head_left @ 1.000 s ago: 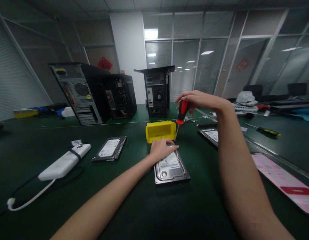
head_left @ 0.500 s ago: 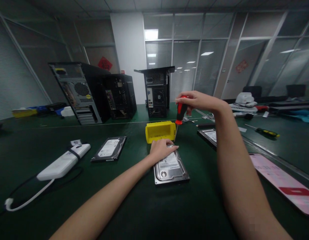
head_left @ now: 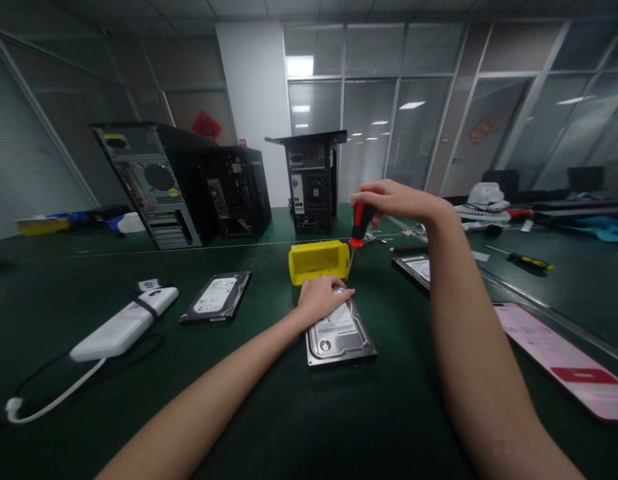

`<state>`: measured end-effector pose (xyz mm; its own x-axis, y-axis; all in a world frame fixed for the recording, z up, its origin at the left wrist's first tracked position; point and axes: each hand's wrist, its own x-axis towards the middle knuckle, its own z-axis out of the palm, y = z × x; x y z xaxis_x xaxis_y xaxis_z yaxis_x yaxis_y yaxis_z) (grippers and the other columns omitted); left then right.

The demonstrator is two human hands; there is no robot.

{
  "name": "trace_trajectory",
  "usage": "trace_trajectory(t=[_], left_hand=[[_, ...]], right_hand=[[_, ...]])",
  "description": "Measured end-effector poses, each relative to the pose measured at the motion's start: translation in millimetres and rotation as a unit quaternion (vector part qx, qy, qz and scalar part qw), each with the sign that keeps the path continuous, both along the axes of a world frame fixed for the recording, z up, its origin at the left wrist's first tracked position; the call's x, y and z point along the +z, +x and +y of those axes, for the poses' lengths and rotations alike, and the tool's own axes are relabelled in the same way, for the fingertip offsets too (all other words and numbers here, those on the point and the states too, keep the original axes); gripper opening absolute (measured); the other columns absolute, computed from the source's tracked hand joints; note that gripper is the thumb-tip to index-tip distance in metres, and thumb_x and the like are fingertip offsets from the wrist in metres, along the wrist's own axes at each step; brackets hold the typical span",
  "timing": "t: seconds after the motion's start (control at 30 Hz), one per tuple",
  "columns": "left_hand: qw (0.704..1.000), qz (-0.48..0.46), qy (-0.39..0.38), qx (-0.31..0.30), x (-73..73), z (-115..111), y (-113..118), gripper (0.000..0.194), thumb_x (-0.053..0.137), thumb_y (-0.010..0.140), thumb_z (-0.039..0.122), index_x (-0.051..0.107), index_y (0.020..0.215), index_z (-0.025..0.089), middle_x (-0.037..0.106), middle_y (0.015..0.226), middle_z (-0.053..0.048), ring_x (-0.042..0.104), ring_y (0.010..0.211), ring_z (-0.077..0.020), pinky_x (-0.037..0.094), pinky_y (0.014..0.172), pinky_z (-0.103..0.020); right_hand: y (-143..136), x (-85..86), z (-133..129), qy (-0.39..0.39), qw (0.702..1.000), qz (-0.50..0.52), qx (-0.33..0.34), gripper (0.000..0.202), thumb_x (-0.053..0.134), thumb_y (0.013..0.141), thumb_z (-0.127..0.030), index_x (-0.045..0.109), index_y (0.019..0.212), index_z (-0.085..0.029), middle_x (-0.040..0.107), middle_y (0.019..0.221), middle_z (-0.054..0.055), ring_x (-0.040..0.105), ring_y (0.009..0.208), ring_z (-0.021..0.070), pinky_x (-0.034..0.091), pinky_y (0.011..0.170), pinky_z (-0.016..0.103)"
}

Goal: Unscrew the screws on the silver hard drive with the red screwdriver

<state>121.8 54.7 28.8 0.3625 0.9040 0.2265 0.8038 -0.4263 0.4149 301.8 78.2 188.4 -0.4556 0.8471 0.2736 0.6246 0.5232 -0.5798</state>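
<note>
Straight in front of me a silver hard drive (head_left: pixel 346 337) lies label up on the green table. My left hand (head_left: pixel 319 297) holds it down across the far end, its thumb and fingers over the drive's edges. Above that far end my right hand (head_left: pixel 386 199) grips a red and black screwdriver (head_left: pixel 359 225). The shaft points down beside the yellow bin; my left fingers partly hide the far end of the drive, so I cannot see exactly where the tip sits. Just behind the drive, the yellow plastic bin (head_left: pixel 316 247) lies with its opening toward me.
Left are another hard drive (head_left: pixel 219 293) and a white power strip (head_left: pixel 126 325) with a cord. On the right are a third drive (head_left: pixel 417 268), a phone (head_left: pixel 559 353) and a yellow-black screwdriver (head_left: pixel 529 262). Black computer cases (head_left: pixel 313 183) stand behind.
The whole view has shifted slightly, moving everything a little to the left. Both hands keep their places on the hard drive and the screwdriver.
</note>
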Motion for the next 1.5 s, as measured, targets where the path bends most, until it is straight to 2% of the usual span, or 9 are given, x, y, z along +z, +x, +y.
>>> trace_trajectory(t=[0.13,0.47,0.6,0.83,1.03,1.2,1.33,1.5], left_hand=[[1.000,0.006,0.000,-0.001,2.0,-2,0,0.043,0.051,0.086,0.051,0.071,0.105,0.018,0.071,0.108,-0.007,0.063,0.102,-0.0280,0.046,0.088,-0.039],[1.000,0.014,-0.002,-0.001,2.7,-2,1,0.043,0.050,0.087,0.051,0.070,0.106,0.018,0.071,0.109,-0.007,0.063,0.103,-0.0272,0.045,0.090,-0.038],[1.000,0.017,-0.002,-0.002,2.8,-2,1,0.044,0.049,0.087,0.051,0.070,0.106,0.018,0.070,0.110,-0.007,0.062,0.104,-0.0268,0.045,0.090,-0.038],[1.000,0.010,0.004,0.001,1.6,-2,1,0.043,0.050,0.086,0.050,0.070,0.105,0.018,0.071,0.110,-0.007,0.063,0.104,-0.0273,0.045,0.090,-0.038],[1.000,0.007,0.004,0.000,2.1,-3,1,0.041,0.051,0.086,0.050,0.071,0.104,0.019,0.071,0.109,-0.006,0.063,0.104,-0.0269,0.045,0.091,-0.037],[1.000,0.003,0.006,0.001,-0.5,0,1,0.041,0.051,0.086,0.050,0.071,0.104,0.019,0.071,0.109,-0.006,0.063,0.103,-0.0271,0.046,0.090,-0.038],[1.000,0.002,0.012,-0.008,-5.4,4,0,0.048,0.051,0.082,0.059,0.071,0.102,0.020,0.071,0.106,-0.006,0.063,0.100,-0.0272,0.046,0.088,-0.039],[0.999,0.034,0.034,-0.012,-8.5,5,0,0.077,0.051,0.066,0.081,0.070,0.105,0.018,0.070,0.104,-0.011,0.063,0.097,-0.0318,0.046,0.087,-0.043]], right_hand=[[-2,1.5,-3,-0.011,1.000,0.007,-0.010,0.022,0.049,0.090,-0.036,0.061,0.094,-0.018,0.067,0.088,0.006,0.058,0.054,0.0096,0.050,0.053,0.023],[-4,1.2,-3,0.002,0.999,0.012,-0.030,0.027,0.058,0.084,-0.044,0.059,0.084,-0.017,0.066,0.076,0.005,0.056,0.050,0.0089,0.048,0.048,0.022],[-4,1.6,-5,0.010,1.000,0.003,-0.027,0.031,0.059,0.083,-0.048,0.059,0.081,-0.017,0.066,0.078,0.005,0.056,0.052,0.0084,0.048,0.048,0.021],[-1,0.4,0,0.014,1.000,-0.007,-0.018,0.031,0.057,0.084,-0.047,0.061,0.095,-0.018,0.065,0.086,0.006,0.057,0.056,0.0097,0.049,0.049,0.021],[-4,-2.3,5,0.031,0.999,-0.018,-0.031,0.031,0.051,0.088,-0.045,0.056,0.109,-0.024,0.062,0.090,0.004,0.054,0.060,0.0119,0.045,0.045,0.021],[-6,0.0,-1,0.029,0.998,-0.033,-0.035,0.026,0.050,0.088,-0.045,0.056,0.095,-0.021,0.058,0.079,0.003,0.050,0.052,0.0101,0.042,0.044,0.022],[-3,0.7,-3,0.001,0.998,-0.024,-0.059,0.028,0.047,0.089,-0.048,0.051,0.090,-0.020,0.058,0.080,0.004,0.053,0.051,0.0108,0.045,0.046,0.024],[1,-2.2,3,-0.025,0.998,-0.021,-0.061,0.024,0.047,0.089,-0.033,0.047,0.110,-0.021,0.059,0.085,0.005,0.058,0.057,0.0127,0.050,0.053,0.025]])
